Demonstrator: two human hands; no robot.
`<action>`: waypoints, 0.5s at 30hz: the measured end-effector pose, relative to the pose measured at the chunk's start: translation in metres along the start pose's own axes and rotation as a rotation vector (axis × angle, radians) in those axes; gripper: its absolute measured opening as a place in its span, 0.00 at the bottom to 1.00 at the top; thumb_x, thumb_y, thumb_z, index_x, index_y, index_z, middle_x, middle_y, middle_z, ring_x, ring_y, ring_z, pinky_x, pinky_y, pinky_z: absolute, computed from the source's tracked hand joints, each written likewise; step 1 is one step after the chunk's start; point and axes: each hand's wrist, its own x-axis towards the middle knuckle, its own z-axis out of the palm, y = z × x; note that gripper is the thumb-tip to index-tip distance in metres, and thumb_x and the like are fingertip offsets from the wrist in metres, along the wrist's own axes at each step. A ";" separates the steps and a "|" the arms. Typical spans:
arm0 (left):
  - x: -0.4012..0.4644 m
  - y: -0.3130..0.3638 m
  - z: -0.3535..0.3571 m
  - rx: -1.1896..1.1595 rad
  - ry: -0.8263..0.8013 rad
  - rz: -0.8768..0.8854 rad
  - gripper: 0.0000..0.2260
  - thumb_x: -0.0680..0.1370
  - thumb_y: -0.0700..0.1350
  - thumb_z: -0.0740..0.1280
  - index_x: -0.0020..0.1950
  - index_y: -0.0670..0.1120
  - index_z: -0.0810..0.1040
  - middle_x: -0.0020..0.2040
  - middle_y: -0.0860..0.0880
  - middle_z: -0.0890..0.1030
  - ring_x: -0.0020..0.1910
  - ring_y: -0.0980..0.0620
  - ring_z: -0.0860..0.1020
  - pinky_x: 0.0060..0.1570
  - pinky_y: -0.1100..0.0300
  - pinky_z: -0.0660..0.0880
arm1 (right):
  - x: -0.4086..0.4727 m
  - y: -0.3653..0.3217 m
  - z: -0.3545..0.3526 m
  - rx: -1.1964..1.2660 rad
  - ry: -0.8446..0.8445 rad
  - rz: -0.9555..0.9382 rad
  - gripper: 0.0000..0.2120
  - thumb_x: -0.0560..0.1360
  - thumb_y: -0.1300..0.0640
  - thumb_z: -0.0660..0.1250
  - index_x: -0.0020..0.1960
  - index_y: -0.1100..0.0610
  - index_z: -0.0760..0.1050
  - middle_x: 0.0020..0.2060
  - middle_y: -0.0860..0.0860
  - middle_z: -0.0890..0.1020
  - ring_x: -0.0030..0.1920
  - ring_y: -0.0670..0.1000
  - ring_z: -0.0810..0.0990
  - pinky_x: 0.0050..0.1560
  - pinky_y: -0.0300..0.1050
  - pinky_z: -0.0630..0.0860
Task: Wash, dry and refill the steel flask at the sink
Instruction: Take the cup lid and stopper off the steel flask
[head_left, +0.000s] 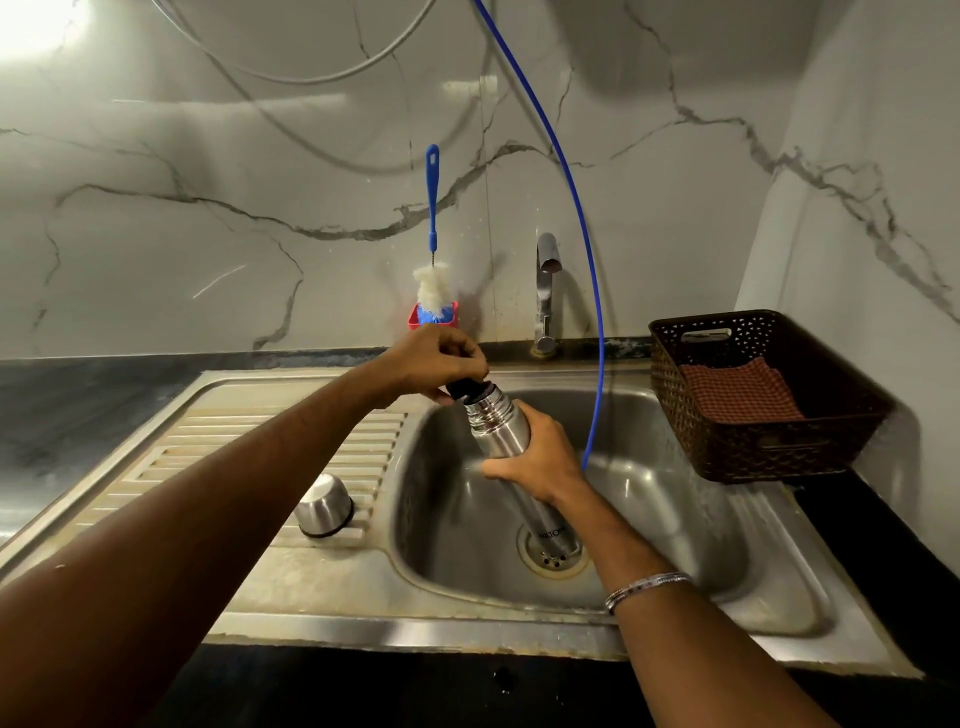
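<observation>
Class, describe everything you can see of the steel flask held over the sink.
The steel flask is a slim cylinder of shiny brushed metal with a ribbed neck and dark lettering near its base. It is tilted, mouth up and to the left, base low over the drain of the sink. The right hand grips its middle; the left hand holds the black stopper at its mouth. Whether it holds water cannot be seen.

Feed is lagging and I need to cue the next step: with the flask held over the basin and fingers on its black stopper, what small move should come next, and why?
Probably twist the black stopper off. The left hand pinches it at the mouth, the right hand grips the steel flask tilted over the sink, and the steel cup already sits upturned on the drainboard, so opening seems the remaining step before washing.
</observation>
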 end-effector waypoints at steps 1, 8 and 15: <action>0.000 -0.003 -0.004 0.007 0.044 0.006 0.10 0.78 0.47 0.73 0.58 0.46 0.81 0.53 0.47 0.81 0.52 0.47 0.82 0.39 0.64 0.81 | 0.000 0.001 0.000 -0.003 0.001 0.006 0.34 0.54 0.44 0.81 0.58 0.43 0.74 0.46 0.45 0.83 0.44 0.47 0.83 0.47 0.53 0.84; -0.016 -0.039 -0.038 0.453 -0.023 -0.138 0.15 0.72 0.42 0.79 0.56 0.46 0.82 0.52 0.47 0.81 0.51 0.47 0.82 0.40 0.59 0.83 | 0.001 0.003 -0.001 -0.001 0.021 0.006 0.35 0.52 0.42 0.79 0.58 0.43 0.75 0.46 0.45 0.83 0.44 0.48 0.83 0.47 0.55 0.84; -0.035 -0.091 -0.042 0.509 -0.056 -0.298 0.16 0.68 0.39 0.81 0.52 0.48 0.84 0.53 0.45 0.82 0.48 0.45 0.82 0.40 0.54 0.85 | -0.002 0.000 -0.001 -0.026 0.028 0.012 0.31 0.52 0.42 0.80 0.53 0.42 0.76 0.43 0.46 0.84 0.41 0.48 0.83 0.43 0.55 0.83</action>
